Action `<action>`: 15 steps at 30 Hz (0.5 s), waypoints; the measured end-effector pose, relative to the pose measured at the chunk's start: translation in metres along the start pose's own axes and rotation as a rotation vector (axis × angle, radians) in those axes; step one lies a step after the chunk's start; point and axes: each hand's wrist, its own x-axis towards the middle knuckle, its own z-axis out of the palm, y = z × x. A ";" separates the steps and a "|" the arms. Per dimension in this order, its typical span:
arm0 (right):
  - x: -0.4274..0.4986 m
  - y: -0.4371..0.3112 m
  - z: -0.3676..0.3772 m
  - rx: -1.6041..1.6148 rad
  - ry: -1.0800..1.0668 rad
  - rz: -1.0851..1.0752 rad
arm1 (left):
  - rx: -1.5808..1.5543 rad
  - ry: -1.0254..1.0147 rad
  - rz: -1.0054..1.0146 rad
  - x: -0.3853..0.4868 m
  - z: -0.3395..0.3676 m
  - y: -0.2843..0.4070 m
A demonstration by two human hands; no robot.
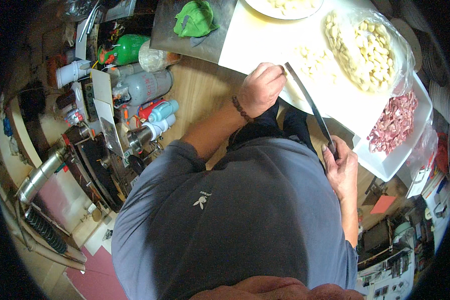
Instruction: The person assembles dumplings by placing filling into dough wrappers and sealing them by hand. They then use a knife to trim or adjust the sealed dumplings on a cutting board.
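Observation:
A long-bladed knife (310,100) is gripped by its dark handle in my right hand (341,163), its tip reaching up beside the other hand. My left hand (262,88), with a beaded bracelet at the wrist, has curled fingers over the near edge of the white cutting board (255,41). Whether those fingers pinch a small piece is too washed out to tell. Loose pale cloves, apparently peeled garlic (311,62), lie on the glaring board. Behind them rests a clear plastic bag (375,56) full of the same cloves. A plate (253,4) at the top holds pale pieces.
Right of the board, a white plastic tub (388,170) holds cut raw meat (393,123). A green cloth (195,18) lies on the metal tabletop (165,33). On the floor to the left stand a green gas cylinder (131,48), a grey cylinder (146,86) and a vacuum flask (163,110).

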 end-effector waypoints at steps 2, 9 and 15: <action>0.000 -0.003 0.000 -0.011 0.006 -0.014 | 0.003 0.014 0.018 -0.001 0.003 -0.001; -0.001 -0.007 -0.002 -0.099 -0.009 -0.028 | 0.016 0.029 0.043 -0.002 0.005 -0.003; 0.018 -0.002 0.009 -0.204 -0.054 0.005 | 0.031 0.072 0.043 0.002 0.010 0.000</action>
